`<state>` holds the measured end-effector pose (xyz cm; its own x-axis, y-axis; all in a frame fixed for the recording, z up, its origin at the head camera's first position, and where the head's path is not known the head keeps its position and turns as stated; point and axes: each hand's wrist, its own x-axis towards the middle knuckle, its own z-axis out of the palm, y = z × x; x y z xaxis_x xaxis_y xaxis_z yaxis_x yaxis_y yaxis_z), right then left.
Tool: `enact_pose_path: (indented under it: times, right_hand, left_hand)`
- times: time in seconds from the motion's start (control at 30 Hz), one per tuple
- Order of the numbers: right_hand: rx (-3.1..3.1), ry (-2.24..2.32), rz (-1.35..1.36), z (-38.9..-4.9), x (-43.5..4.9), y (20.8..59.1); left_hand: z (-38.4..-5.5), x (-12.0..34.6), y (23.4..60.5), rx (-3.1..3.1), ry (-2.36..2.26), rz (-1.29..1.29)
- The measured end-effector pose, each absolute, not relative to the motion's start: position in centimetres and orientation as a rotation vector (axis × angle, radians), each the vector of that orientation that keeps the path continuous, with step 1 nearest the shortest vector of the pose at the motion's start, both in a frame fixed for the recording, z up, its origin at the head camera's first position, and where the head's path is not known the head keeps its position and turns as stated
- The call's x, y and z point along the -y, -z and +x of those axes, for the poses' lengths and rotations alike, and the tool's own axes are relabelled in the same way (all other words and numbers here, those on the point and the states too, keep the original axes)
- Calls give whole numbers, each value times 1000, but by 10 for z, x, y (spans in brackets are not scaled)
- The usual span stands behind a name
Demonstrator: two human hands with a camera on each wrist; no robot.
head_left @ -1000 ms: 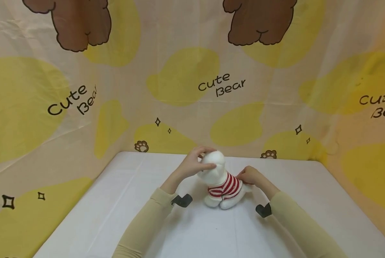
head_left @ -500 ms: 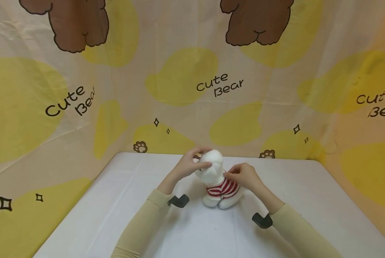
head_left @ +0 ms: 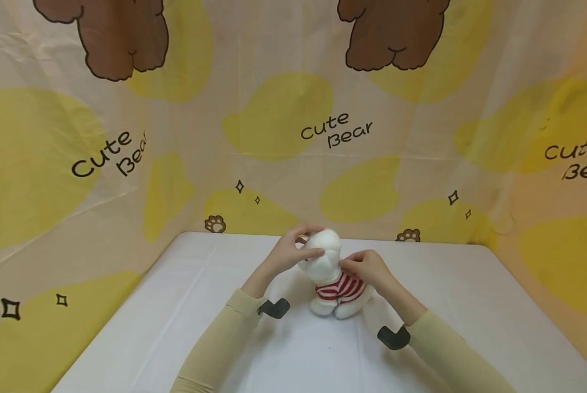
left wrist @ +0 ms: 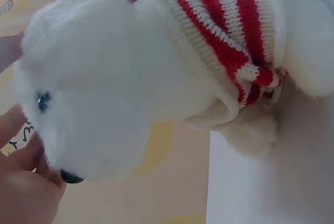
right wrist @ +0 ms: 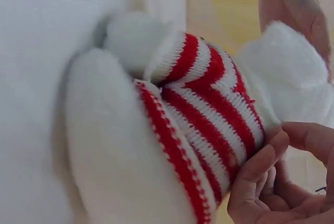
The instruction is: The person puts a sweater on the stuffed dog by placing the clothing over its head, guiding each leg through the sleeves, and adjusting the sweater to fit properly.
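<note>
A white plush toy bear (head_left: 325,270) with dark eyes and a dark nose sits on the table, dressed in a red-and-white striped knitted sweater (head_left: 347,287). My left hand (head_left: 288,251) holds the bear's head, thumb on one side and fingers over the far side. In the left wrist view the head (left wrist: 88,83) lies between that hand's fingers (left wrist: 31,166). At the back of the neck, my right hand (head_left: 372,267) pinches the sweater's collar edge between thumb and forefinger. The right wrist view shows this pinch, with the right hand (right wrist: 284,174) close against the striped knit (right wrist: 209,114).
The white table (head_left: 273,355) spreads around the toy. Behind and beside it hangs a printed cloth (head_left: 362,180) with yellow patches and bear drawings. A black wrist mount (head_left: 276,308) juts out by the left sleeve, another black mount (head_left: 393,337) by the right.
My right hand has moved from the sweater's rear hem, near the bear's bottom, up to the collar at the neck. The left hand has stayed on the head, which has shifted slightly left.
</note>
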<state>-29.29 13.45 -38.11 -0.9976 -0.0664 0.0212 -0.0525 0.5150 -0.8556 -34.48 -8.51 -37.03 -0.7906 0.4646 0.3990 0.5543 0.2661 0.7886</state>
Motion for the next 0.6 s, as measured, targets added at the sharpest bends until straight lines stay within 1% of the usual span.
enact_pose_path:
  times: [0.07,0.2,0.33,0.47,0.6]
  right_hand:
    - [-2708,1577,-109,-292,-134,383]
    - [-2833,1515,-98,-285,-134,379]
    - [-2911,1516,-78,-273,-128,369]
    - [-2927,1528,-110,-263,-115,369]
    - [-2939,1573,-109,-263,-101,380]
  left_hand:
    - [-345,85,371,2425,1571,-990]
    - [-351,88,369,2421,1630,-994]
    - [-372,94,369,2385,1852,-929]
    - [-396,99,383,2426,2077,-916]
    - [-401,98,400,2467,2241,-961]
